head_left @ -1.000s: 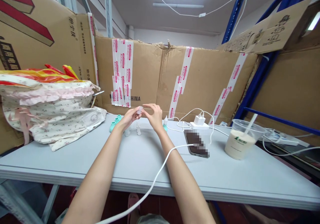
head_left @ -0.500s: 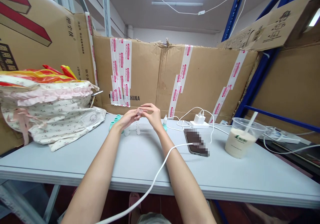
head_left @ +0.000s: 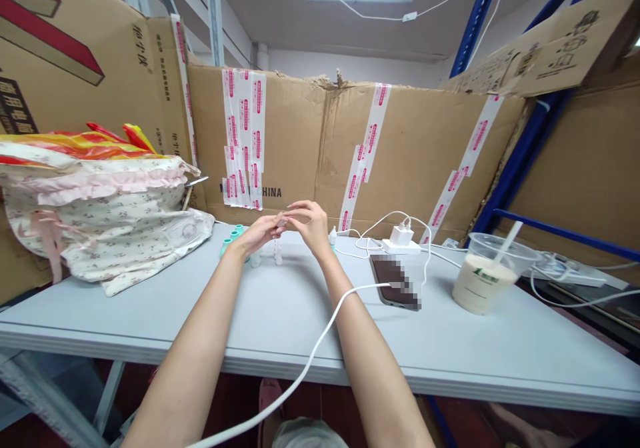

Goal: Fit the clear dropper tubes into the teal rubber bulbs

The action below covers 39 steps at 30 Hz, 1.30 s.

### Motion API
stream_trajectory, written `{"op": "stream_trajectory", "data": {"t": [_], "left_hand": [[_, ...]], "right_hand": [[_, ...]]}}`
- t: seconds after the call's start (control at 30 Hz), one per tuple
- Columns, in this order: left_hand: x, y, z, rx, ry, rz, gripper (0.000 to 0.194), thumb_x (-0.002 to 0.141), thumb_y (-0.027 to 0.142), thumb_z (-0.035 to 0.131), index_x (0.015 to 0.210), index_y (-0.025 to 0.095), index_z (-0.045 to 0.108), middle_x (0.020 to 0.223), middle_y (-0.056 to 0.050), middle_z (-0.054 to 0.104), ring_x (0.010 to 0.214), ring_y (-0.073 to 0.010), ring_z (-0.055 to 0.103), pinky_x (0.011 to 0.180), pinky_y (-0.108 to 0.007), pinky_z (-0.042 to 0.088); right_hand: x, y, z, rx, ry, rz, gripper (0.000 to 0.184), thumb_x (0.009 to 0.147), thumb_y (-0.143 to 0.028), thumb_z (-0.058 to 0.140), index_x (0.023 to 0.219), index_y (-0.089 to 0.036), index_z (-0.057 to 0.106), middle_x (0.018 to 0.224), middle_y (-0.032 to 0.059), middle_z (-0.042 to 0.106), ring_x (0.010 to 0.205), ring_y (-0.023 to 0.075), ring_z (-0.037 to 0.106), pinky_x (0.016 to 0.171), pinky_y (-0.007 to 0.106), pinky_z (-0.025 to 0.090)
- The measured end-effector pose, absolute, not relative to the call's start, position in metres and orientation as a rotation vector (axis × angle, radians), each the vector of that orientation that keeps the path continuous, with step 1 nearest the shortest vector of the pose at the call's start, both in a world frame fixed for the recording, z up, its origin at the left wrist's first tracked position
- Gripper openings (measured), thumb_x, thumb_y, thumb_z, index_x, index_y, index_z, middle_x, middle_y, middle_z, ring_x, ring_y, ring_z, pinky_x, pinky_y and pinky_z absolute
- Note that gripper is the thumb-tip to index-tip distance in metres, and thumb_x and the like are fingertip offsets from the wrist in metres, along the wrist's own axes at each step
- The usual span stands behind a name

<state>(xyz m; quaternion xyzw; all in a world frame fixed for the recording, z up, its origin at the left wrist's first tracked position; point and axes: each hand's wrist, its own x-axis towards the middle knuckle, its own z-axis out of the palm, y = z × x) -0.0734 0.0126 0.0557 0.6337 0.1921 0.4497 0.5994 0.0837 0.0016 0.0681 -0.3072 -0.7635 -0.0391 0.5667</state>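
Note:
My left hand (head_left: 263, 232) and my right hand (head_left: 311, 228) meet at the fingertips above the back half of the table. Both are closed in a pinch around something tiny and pale, too small to make out. Just below them, small clear pieces (head_left: 278, 253) stand on the tabletop, partly covered by my fingers. Several teal open-topped containers (head_left: 228, 242) are grouped to the left of my left hand, which hides some of them. Behind my right wrist shows a small bottle (head_left: 333, 236) with a whitish tip and a teal lower part.
A phone (head_left: 395, 283) with a white cable (head_left: 320, 341) lies right of my right forearm, the cable crossing that arm. Farther right stands a drink cup (head_left: 483, 285) with a straw. A charger (head_left: 401, 236) sits behind; a floral cloth bag (head_left: 100, 228) occupies the left of the table (head_left: 280, 321).
The view has shifted slightly. My fingers still meet at the same place, with the right hand's fingers bent a little differently. Nothing on the table has moved.

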Motion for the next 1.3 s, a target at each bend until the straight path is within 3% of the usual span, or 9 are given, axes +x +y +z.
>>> {"op": "stream_trajectory", "data": {"t": [0.2,0.4,0.5,0.63,0.87,1.1,1.3], "left_hand": [[-0.072,0.013,0.055,1.533,0.448,1.055,0.036,0.079,0.046,0.050,0.068,0.012,0.052,0.060,0.002,0.035,0.054,-0.0071,0.031,0.052,-0.020,0.028],[-0.072,0.018,0.052,1.609,0.506,1.043,0.032,0.080,0.042,0.051,0.076,0.012,0.056,0.061,0.003,0.032,0.055,-0.0073,0.029,0.053,-0.020,0.026],[-0.072,0.020,0.050,1.601,0.517,1.063,0.032,0.081,0.042,0.049,0.080,0.011,0.057,0.060,0.003,0.030,0.054,-0.0072,0.028,0.052,-0.019,0.026],[-0.071,0.024,0.048,1.563,0.491,1.168,0.030,0.081,0.040,0.051,0.071,0.012,0.054,0.057,0.004,0.028,0.050,-0.0063,0.025,0.048,-0.018,0.025],[-0.066,0.025,0.043,1.569,0.589,1.086,0.028,0.078,0.040,0.054,0.078,0.012,0.057,0.058,0.004,0.030,0.051,-0.0064,0.027,0.048,-0.018,0.025],[-0.062,0.022,0.046,1.520,0.553,1.074,0.025,0.077,0.037,0.057,0.075,0.012,0.058,0.060,0.002,0.035,0.052,-0.0068,0.031,0.049,-0.020,0.027],[-0.061,0.024,0.043,1.522,0.540,1.114,0.026,0.076,0.037,0.057,0.070,0.012,0.055,0.054,0.005,0.030,0.047,-0.0052,0.025,0.045,-0.019,0.023]], "right_hand": [[0.084,0.004,0.066,-0.738,-1.814,-0.118,0.011,0.076,-0.029,0.061,0.081,-0.026,0.070,0.091,0.0013,0.064,0.089,0.0162,0.054,0.083,0.031,0.040],[0.086,0.008,0.062,-0.747,-1.797,-0.038,0.011,0.075,-0.029,0.061,0.079,-0.025,0.070,0.089,0.0016,0.065,0.089,0.0165,0.055,0.084,0.031,0.041],[0.087,0.007,0.060,-0.744,-1.737,0.042,0.014,0.073,-0.029,0.063,0.085,-0.025,0.070,0.093,0.0014,0.065,0.092,0.0161,0.055,0.086,0.030,0.040],[0.088,0.009,0.057,-0.749,-1.651,0.216,0.029,0.071,-0.032,0.064,0.100,-0.025,0.065,0.102,0.0024,0.063,0.092,0.0152,0.057,0.085,0.029,0.042],[0.086,0.027,0.037,-0.654,-1.659,0.634,0.026,0.074,-0.031,0.060,0.096,-0.020,0.067,0.090,0.0032,0.068,0.083,0.0144,0.062,0.078,0.026,0.047],[0.088,0.031,0.034,-0.659,-1.616,0.640,0.025,0.069,-0.031,0.065,0.091,-0.019,0.068,0.089,0.0039,0.069,0.083,0.0152,0.062,0.079,0.028,0.048],[0.087,0.032,0.033,-0.614,-1.610,0.769,0.030,0.068,-0.032,0.066,0.096,-0.021,0.067,0.094,0.0028,0.068,0.084,0.0143,0.063,0.080,0.028,0.048]]}}
